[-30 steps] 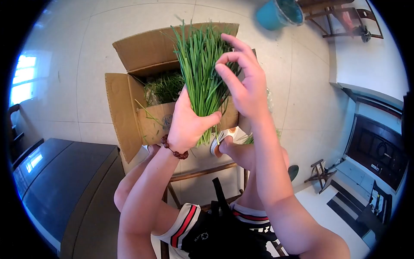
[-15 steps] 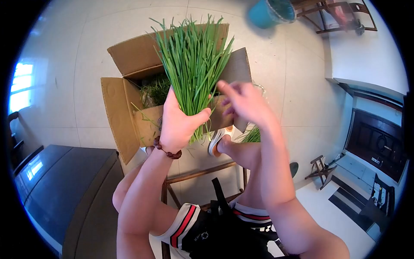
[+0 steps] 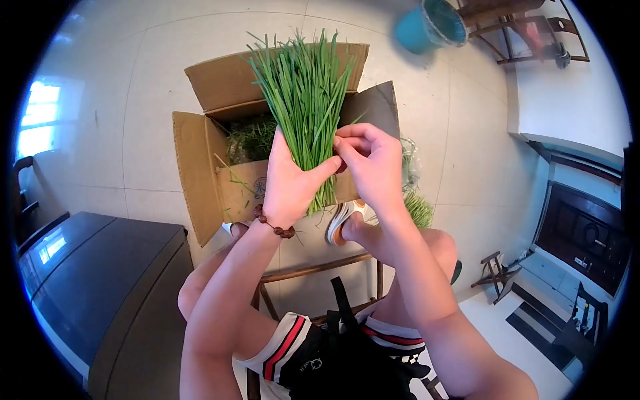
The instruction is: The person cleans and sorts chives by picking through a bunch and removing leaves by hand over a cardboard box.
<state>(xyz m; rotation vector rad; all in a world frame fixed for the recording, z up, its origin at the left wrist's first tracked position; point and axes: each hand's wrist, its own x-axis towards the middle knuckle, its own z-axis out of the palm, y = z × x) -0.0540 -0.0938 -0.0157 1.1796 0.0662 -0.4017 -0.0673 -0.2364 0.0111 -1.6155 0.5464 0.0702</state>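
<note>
A thick bunch of green chives point(image 3: 308, 100) is gripped in my left hand point(image 3: 293, 180), thumb across the lower stems and the leaf tips fanning out away from me. At the right edge of the bunch, my right hand point(image 3: 372, 163) is closed in a pinch on chive blades, and a thin stray blade pokes out just above its fingers. Exactly how many blades it pinches is hidden. Beneath the bunch stands an open cardboard box point(image 3: 200, 153) with loose greens point(image 3: 252, 139) inside.
More chives point(image 3: 418, 209) lie on the floor beside my right leg, near a clear plastic bag point(image 3: 410, 163). A blue bucket point(image 3: 417, 33) stands at the upper right by a wooden chair. A dark table point(image 3: 87, 280) is at the left, a small folding stool point(image 3: 495, 275) at the right.
My right hand has moved in to the bunch's edge, its fingers going from loosely spread to pinched. The left hand keeps its hold; the whole view has shifted slightly.
</note>
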